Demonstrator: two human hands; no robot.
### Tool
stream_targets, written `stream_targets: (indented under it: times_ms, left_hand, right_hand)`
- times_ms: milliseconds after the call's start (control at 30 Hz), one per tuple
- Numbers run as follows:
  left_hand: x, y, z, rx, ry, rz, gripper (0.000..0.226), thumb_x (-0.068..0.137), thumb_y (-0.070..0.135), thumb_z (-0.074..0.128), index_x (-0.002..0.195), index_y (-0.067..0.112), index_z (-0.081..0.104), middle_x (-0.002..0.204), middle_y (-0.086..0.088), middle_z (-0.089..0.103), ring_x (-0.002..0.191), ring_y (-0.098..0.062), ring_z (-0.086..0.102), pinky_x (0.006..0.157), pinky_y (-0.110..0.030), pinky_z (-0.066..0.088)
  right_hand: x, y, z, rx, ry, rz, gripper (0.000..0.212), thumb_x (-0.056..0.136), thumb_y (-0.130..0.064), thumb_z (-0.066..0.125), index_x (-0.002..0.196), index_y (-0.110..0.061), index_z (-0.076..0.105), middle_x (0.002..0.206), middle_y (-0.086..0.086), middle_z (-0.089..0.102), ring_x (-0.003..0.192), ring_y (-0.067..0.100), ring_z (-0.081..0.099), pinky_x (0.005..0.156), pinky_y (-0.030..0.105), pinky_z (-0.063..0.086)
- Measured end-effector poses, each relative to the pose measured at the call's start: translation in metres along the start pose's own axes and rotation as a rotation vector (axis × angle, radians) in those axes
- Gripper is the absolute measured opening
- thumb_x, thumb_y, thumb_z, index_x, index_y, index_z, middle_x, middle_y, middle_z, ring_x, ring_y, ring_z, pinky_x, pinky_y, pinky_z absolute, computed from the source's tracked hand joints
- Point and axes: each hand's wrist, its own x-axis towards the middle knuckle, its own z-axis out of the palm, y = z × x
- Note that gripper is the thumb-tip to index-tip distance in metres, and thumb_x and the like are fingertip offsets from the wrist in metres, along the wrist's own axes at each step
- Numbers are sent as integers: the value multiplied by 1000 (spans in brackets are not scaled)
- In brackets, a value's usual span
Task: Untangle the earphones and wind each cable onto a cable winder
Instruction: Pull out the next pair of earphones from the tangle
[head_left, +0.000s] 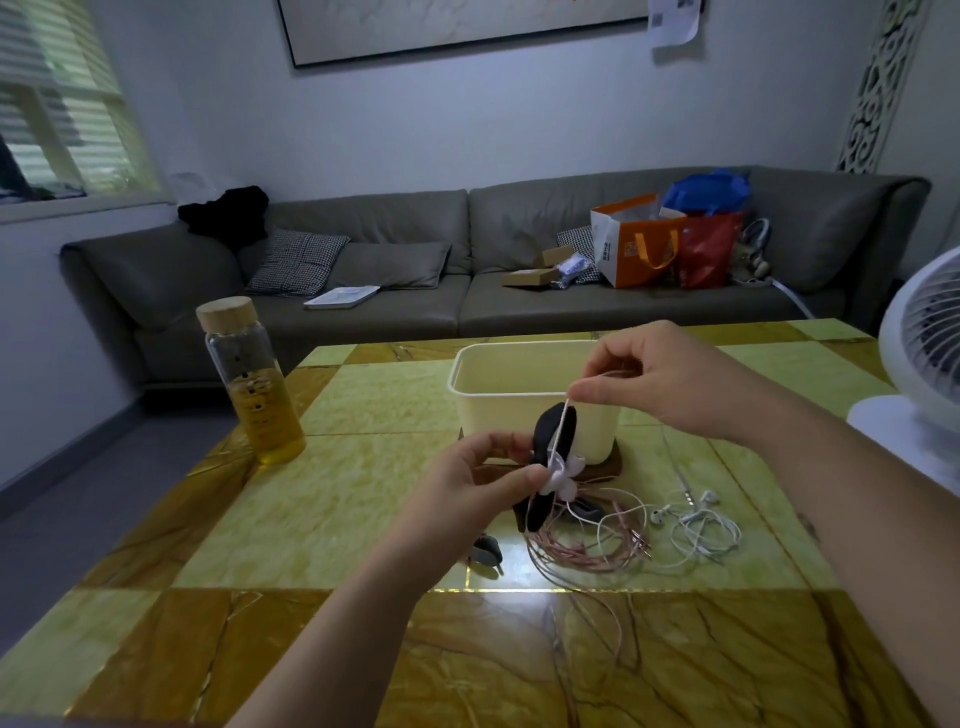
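Note:
My left hand (480, 480) grips a dark grey cable winder (551, 434), held upright above the table, with white earbuds (563, 475) pressed against its lower part. My right hand (654, 382) pinches a pale cable (561, 423) that runs taut down to the winder. Pink cable (587, 548) hangs from the winder and lies in loose loops on the table. White earphones (698, 522) lie tangled to its right. Another dark winder (487, 550) rests on the table below my left hand, and a third dark piece (587, 512) sits among the pink loops.
A cream plastic tub (524, 387) stands just behind my hands. A glass bottle with yellow liquid (254, 384) is at the table's left. A white fan (919, 374) stands at the right edge. A grey sofa (363, 270) with bags lies beyond the table.

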Motion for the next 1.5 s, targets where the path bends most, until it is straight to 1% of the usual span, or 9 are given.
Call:
stream_targets:
  times_ms: [233,333,400,500,633,833,1100,1333,1500]
  left_hand:
    - [-2,12,3,-148,-126,55,24,83,18,68,107,14,66,103,-6,72,98,-23,68,86,-32,54]
    - [1,19,9,-295,-63,92,22,84,13,69,105,8,64,100,-9,71,92,-23,70,84,-32,57]
    - [3,20,9,-363,15,75,28,78,16,67,104,6,63,102,-15,70,92,-27,70,84,-34,58]
    - [5,15,4,-415,135,18,35,74,18,62,106,5,62,108,-17,70,96,-27,69,87,-34,58]
    - [9,6,-5,-601,265,-104,35,82,19,59,114,8,62,104,-9,69,98,-19,62,90,-31,52]
    - [14,-2,-8,-609,323,-239,13,95,19,54,102,16,65,85,3,69,79,-7,58,75,-22,42]
    - [14,-3,-5,-448,286,-277,31,95,22,56,124,11,61,88,4,68,73,-5,59,59,-17,41]
    - [11,-1,6,-18,219,-150,11,94,19,58,104,22,57,99,-1,65,88,-12,59,75,-23,44]
    - [1,0,3,85,47,-54,17,93,11,59,108,19,60,77,22,67,74,10,61,68,-9,46]
  right_hand:
    - [2,25,25,447,-75,100,37,70,-49,72,86,-16,70,82,0,67,77,15,61,77,33,50]
    - [-1,29,48,661,-210,124,18,74,-38,72,75,-20,74,74,0,68,75,15,63,80,33,50]
    - [-5,28,63,667,-207,171,30,69,-53,72,75,-24,76,78,3,68,81,17,64,84,32,49]
    - [-9,20,72,623,-151,188,40,75,-52,66,95,-18,75,90,10,73,88,27,67,74,31,40]
    - [-13,14,67,408,-213,173,17,94,-27,56,99,-29,72,66,-26,65,59,-12,56,59,6,36]
    - [-13,5,66,92,-196,112,19,95,-29,56,81,-34,68,56,-6,49,41,3,32,42,13,26]
    - [-15,-12,49,-405,-122,-79,23,94,-38,54,92,-24,72,76,-11,63,66,5,57,62,25,49]
    - [-12,-24,32,-283,-164,-118,17,94,-35,57,91,-26,71,71,-17,58,57,-6,53,52,12,39]
    - [-6,-19,10,-270,-31,-99,8,87,-39,65,82,-32,65,76,-16,60,66,-3,54,52,9,34]
